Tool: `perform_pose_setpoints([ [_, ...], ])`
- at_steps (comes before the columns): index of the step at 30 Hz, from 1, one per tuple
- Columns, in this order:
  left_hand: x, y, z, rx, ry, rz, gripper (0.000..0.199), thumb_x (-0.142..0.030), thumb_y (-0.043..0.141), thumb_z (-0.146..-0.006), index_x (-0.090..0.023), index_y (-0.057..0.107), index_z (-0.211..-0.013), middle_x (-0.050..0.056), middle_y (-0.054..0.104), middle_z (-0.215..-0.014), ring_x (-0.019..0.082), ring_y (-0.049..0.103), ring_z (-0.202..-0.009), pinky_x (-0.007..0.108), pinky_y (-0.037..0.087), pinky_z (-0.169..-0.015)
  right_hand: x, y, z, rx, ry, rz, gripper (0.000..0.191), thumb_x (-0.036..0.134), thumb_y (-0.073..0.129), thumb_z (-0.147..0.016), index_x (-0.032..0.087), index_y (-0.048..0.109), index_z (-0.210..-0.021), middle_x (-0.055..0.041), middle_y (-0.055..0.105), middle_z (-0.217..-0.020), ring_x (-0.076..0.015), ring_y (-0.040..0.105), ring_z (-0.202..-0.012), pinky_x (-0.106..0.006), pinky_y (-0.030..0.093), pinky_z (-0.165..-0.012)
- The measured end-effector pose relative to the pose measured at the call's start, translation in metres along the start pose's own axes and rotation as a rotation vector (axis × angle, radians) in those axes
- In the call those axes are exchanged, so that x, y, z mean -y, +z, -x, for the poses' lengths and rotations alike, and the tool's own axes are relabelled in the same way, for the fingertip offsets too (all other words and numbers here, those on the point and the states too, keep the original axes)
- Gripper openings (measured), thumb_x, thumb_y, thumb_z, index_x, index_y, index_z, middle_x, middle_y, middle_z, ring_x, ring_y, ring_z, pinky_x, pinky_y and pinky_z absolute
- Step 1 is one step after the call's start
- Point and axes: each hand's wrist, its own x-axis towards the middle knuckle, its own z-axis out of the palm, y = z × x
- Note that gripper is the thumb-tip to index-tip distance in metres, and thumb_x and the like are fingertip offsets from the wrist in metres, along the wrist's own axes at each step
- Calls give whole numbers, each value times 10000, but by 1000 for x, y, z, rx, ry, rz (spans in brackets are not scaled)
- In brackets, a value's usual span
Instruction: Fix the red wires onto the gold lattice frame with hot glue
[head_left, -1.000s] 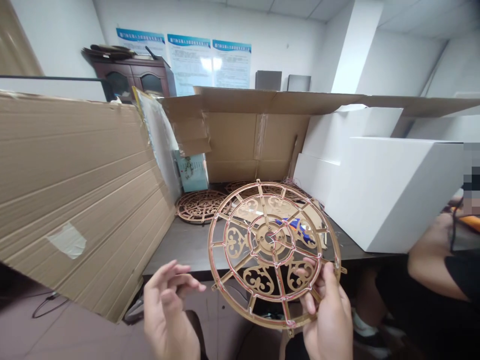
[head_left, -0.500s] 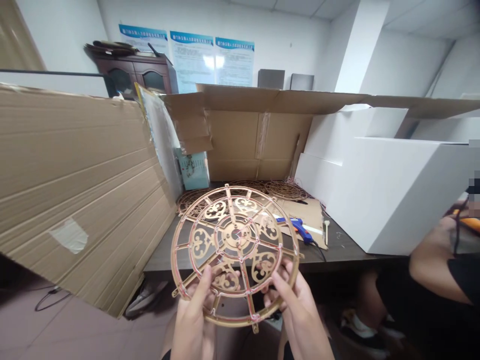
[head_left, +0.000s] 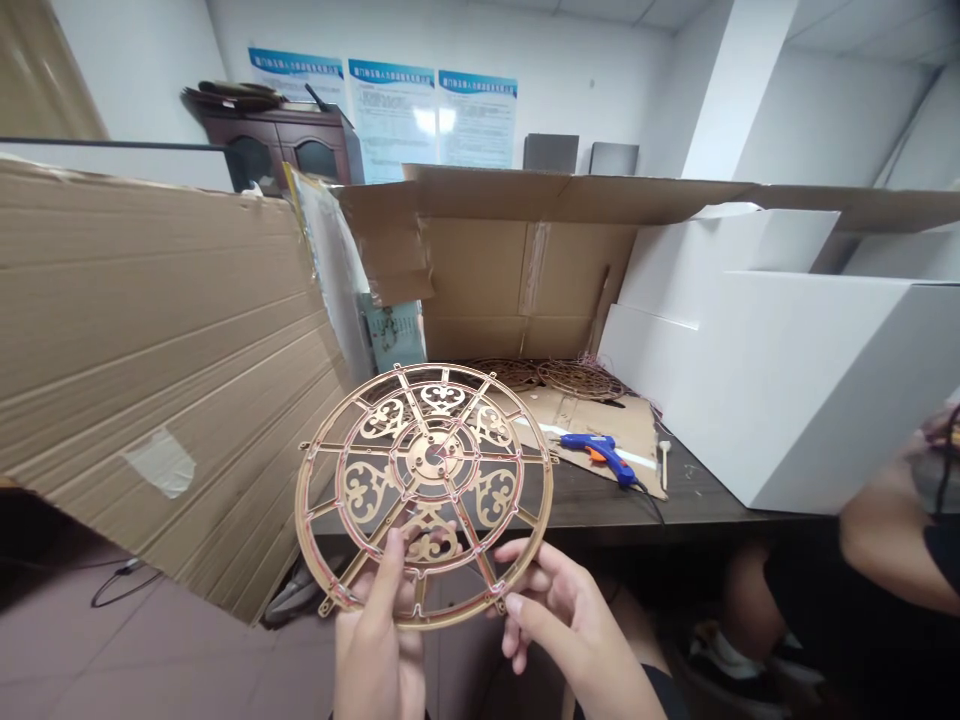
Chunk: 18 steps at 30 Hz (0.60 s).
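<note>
A round gold-coloured openwork frame [head_left: 436, 458], with scrollwork hearts, spokes, small rim tabs and thin red-and-white wire along its rings, is held tilted in front of the table. My left hand [head_left: 381, 620] grips its lower left, thumb on the front and fingers behind, partly seen through the gaps. At the lower right rim, my right hand [head_left: 562, 620] has its thumb beside a tab and its index finger behind the ring; the other fingers curl below. A blue glue gun [head_left: 600, 452] with an orange trigger lies right of the frame on a cardboard sheet [head_left: 559, 408].
Behind lie more round brown frames [head_left: 581, 379] on the dark table [head_left: 694, 500]. A small wooden stick [head_left: 664, 462] rests by the cardboard. Cardboard panels [head_left: 165, 350] stand left and back, a white box [head_left: 817, 390] right. Another person [head_left: 847, 600] sits at far right.
The round frame has moved left and turned in my hands, so its tabs sit elsewhere. My right hand has shifted its hold to the outer rim. The glue gun now shows fully.
</note>
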Motion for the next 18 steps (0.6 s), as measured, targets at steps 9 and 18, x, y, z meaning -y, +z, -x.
perform_pose_setpoints([
  [9, -5, 6, 9, -103, 52, -36, 488, -334, 907, -646, -178, 759, -1083, 73, 790, -1033, 262, 767, -945, 309, 655, -763, -1, -2, -1, 6, 39, -21, 396, 367, 772, -840, 141, 599, -1114, -25, 701, -774, -111, 635, -562, -208, 502, -514],
  [18, -6, -26, -2, -76, 344, -377, 379, -339, 859, -679, -207, 773, -1024, 76, 786, -987, 300, 723, -1118, 347, 638, -877, 3, -3, -1, 6, 35, -12, 483, 408, 817, -828, 141, 590, -1161, -26, 718, -805, -116, 659, -594, -219, 533, -546],
])
